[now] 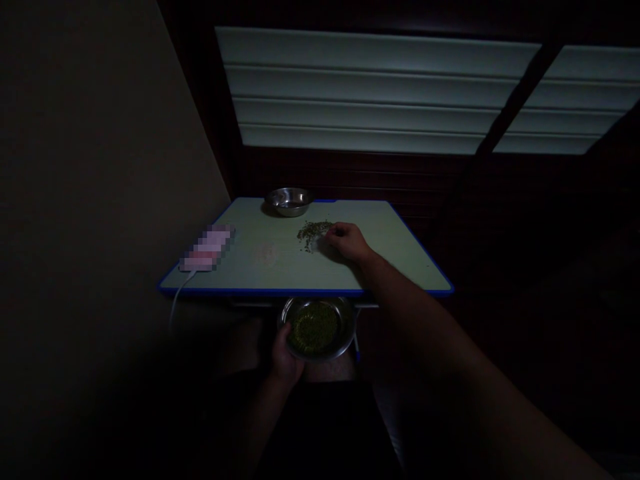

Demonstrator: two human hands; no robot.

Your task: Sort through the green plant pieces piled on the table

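My left hand point(287, 353) grips the left rim of a metal bowl point(349, 339), thumb over the edge, just below the table's near side above my lap. Inside that bowl lie many small green beans point(314, 328), which look like mung beans. On the table, a loose patch of small dark green beans point(311, 233) is scattered in a thin layer. My right hand point(347, 241) is at the right edge of this patch, fingers curled and pinched together. Whatever the fingertips hold is too small and dark to make out.
A second metal bowl point(290, 202) stands at the table's back left. A phone-like blurred object point(207, 249) lies at the left edge, its white cable point(175, 303) hanging down. The pale table point(240, 270) has a blue rim. Behind it are slatted panels point(360, 87); the room is dim.
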